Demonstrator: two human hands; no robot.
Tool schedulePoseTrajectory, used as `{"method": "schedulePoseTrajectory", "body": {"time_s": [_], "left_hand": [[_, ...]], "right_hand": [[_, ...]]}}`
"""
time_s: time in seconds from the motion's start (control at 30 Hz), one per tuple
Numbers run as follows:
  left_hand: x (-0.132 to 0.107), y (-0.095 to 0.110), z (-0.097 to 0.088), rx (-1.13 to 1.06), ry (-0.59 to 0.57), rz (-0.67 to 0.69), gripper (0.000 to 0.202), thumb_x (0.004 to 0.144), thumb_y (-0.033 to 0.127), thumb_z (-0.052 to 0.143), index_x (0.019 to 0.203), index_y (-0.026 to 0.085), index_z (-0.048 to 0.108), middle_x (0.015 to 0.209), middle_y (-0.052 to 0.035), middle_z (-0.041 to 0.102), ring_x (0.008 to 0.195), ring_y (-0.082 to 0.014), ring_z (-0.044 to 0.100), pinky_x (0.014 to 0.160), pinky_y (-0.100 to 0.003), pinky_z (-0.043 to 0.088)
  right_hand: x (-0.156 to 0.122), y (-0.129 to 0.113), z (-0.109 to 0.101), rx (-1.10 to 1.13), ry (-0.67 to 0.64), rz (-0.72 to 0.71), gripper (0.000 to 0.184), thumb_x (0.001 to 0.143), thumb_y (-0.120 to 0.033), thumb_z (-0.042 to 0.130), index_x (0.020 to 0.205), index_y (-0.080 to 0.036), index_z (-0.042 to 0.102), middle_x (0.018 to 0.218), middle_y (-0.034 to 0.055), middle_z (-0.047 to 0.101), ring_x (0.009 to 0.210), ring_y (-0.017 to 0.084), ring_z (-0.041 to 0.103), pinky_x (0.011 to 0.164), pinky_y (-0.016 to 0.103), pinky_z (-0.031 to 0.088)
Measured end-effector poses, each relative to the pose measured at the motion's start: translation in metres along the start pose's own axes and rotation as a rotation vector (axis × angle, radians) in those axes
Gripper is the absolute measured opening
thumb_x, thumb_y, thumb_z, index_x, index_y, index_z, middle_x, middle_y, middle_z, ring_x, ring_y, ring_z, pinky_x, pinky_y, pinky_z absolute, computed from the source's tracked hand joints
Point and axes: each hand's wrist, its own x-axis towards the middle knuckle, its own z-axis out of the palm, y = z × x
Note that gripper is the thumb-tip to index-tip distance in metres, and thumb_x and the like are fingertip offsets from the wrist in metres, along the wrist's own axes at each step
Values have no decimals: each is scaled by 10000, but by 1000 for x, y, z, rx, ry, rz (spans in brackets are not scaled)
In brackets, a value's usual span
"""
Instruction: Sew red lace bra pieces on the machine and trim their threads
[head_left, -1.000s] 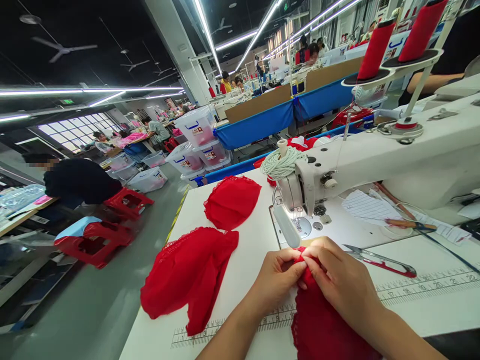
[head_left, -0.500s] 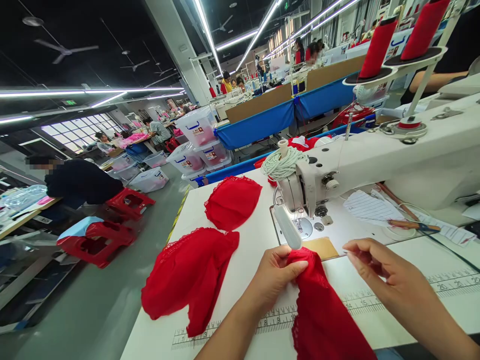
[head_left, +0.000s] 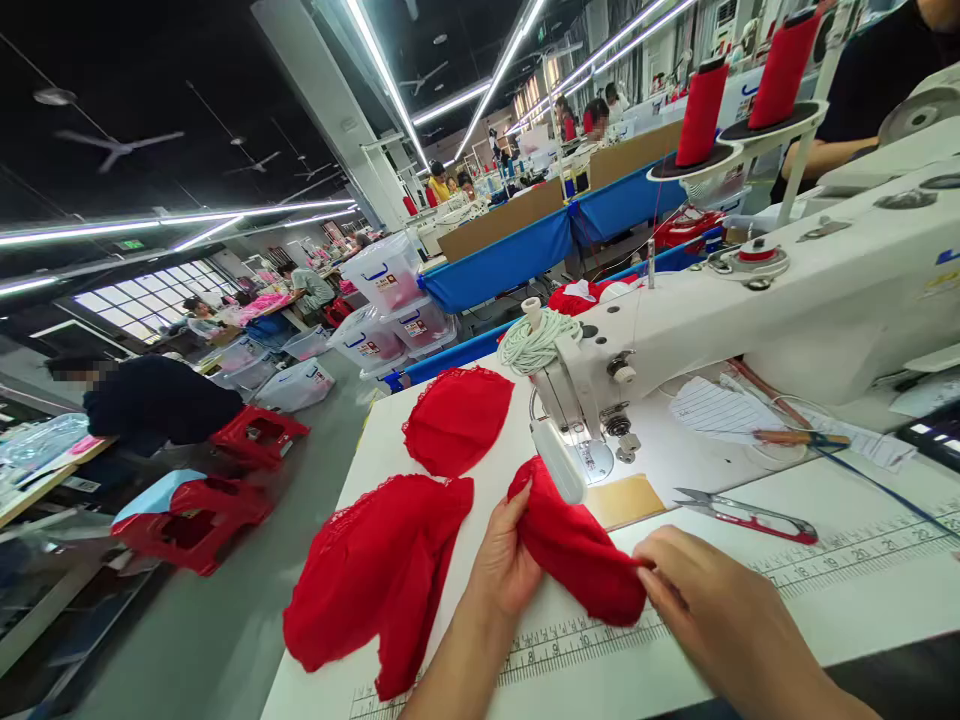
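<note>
A red lace-trimmed cloth piece [head_left: 581, 550] stretches between my two hands, just in front of the sewing machine [head_left: 600, 375]. My left hand [head_left: 506, 560] grips its left end, thumb on top. At its right end, my right hand [head_left: 712, 600] pinches the edge, slightly blurred. Beyond my right hand, thread snips [head_left: 750, 512] with a red handle lie on the table. To the left rest two more red pieces: a rounded one [head_left: 457, 420] at the back and a larger folded one [head_left: 367, 575] with a lace edge nearer me.
A printed ruler strip [head_left: 555, 645] runs along the table's front. Right of the needle lie paper patterns [head_left: 712, 410] and a wooden-handled tool [head_left: 795, 438]. Red thread cones [head_left: 701, 115] stand behind the machine. Red stools [head_left: 195, 510] and plastic bins [head_left: 382, 275] stand beyond the table's left side.
My right hand has come left and down and taken the cloth's edge. The cloth has turned from hanging toward me to lying crosswise. The snips now show on the table.
</note>
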Motion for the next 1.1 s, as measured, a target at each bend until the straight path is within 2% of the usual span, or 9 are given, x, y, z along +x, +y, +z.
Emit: {"method": "schedulePoseTrajectory", "body": {"time_s": [0.07, 0.23, 0.33, 0.43, 0.57, 0.67, 0.83, 0.97, 1.1], "left_hand": [[4, 5, -1, -80, 43, -6, 284, 899, 36, 387, 927, 72, 667, 768, -83, 739, 738, -140, 708, 795, -237, 545], [6, 16, -1, -125, 6, -134, 397, 967, 115, 279, 1027, 34, 663, 725, -100, 733, 670, -149, 706, 742, -243, 560], [-1, 17, -1, -162, -59, -159, 356, 983, 184, 337, 1062, 80, 669, 745, -76, 743, 696, -148, 711, 757, -232, 558], [-6, 15, -1, -142, -48, -119, 297, 976, 221, 411, 1004, 115, 688, 781, -64, 753, 752, -138, 716, 812, -213, 543], [-4, 11, 0, -3, 78, -50, 227, 936, 117, 471, 886, 73, 687, 777, -93, 748, 767, -168, 720, 900, -290, 525], [1, 12, 3, -34, 124, -42, 268, 946, 135, 448, 836, 42, 674, 775, -119, 741, 732, -171, 717, 893, -309, 532], [3, 17, 3, -115, 129, -77, 333, 955, 168, 400, 809, 40, 670, 738, -113, 732, 713, -166, 711, 854, -298, 546], [1, 16, 1, -190, 96, -68, 345, 973, 244, 400, 884, 74, 686, 757, -92, 741, 748, -158, 715, 844, -276, 545], [0, 10, 1, -112, 151, -24, 280, 955, 155, 439, 851, 88, 691, 779, -90, 751, 687, -154, 716, 862, -307, 547]], "right_hand": [[6, -6, 0, 227, -18, 171, 228, 869, -411, 460, 754, -257, 582, 733, 8, 642, 597, 174, 581, 519, 272, 439], [11, -34, 5, 1247, -252, 588, 517, 760, -618, 597, 1081, -213, 620, 1011, 77, 695, 916, 245, 641, 869, 377, 474], [15, -50, 9, 1576, -425, 635, 443, 781, -509, 658, 1072, -174, 665, 1059, 96, 694, 978, 238, 633, 918, 354, 447], [24, -57, 10, 1777, -491, 599, 271, 798, -370, 681, 963, -156, 710, 940, 74, 717, 887, 206, 648, 796, 294, 489], [36, -50, 11, 1867, -197, 706, 210, 727, -349, 762, 845, -201, 673, 885, 25, 717, 790, 159, 641, 745, 264, 505], [37, -44, 10, 1876, -111, 768, 276, 714, -430, 761, 845, -225, 630, 909, 37, 717, 857, 197, 659, 820, 333, 511], [25, -48, 9, 1795, -170, 732, 313, 728, -416, 752, 935, -206, 648, 1013, 71, 709, 1019, 235, 636, 953, 365, 454], [19, -52, 15, 1713, -303, 809, 380, 710, -427, 761, 963, -151, 695, 1029, 111, 709, 1006, 242, 634, 924, 343, 458], [23, -53, 21, 1714, -284, 672, 385, 760, -425, 716, 1047, -170, 690, 1054, 94, 701, 1035, 219, 608, 874, 294, 456]]}}
